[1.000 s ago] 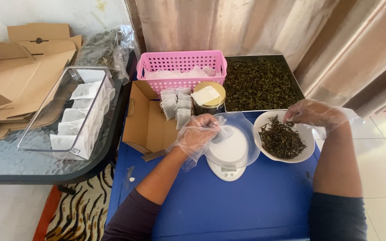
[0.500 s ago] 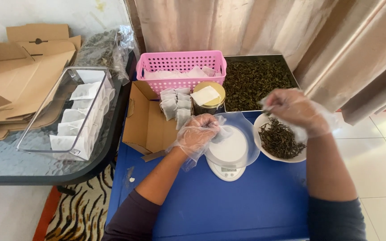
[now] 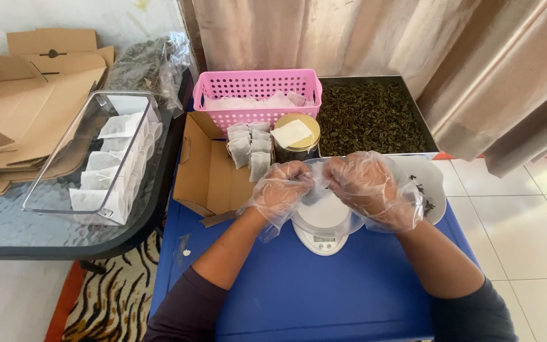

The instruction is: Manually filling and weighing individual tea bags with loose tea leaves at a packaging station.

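I look down at a blue table (image 3: 324,291) where both my hands, in loose clear plastic gloves, meet above a small white kitchen scale (image 3: 321,229). My left hand (image 3: 281,189) is curled almost closed, fingertips pinched on the edge of a small white filter bag (image 3: 314,187) that hangs over the scale's round plate. My right hand (image 3: 367,185) is just beside it, fingers bunched together and pointing down at the mouth of the bag. I cannot tell whether those fingers grip any tea; the glove and knuckles hide them.

To the right of my right hand, partly covered by it, sits a white bowl (image 3: 430,183) with a few dark dried tea leaves in it. Behind the bowl lies a dark metal tray (image 3: 370,115) full of the same loose leaves. Behind the scale stands a glass jar with a gold lid (image 3: 296,139), a white bag lying on top. Left of the jar, filled tea bags (image 3: 249,149) stand in rows beside an open cardboard box (image 3: 207,166). A pink perforated basket (image 3: 256,94) sits behind them. On a glass side table at far left rests a clear plastic bin (image 3: 102,158) of white bags, next to flat cardboard (image 3: 20,107).
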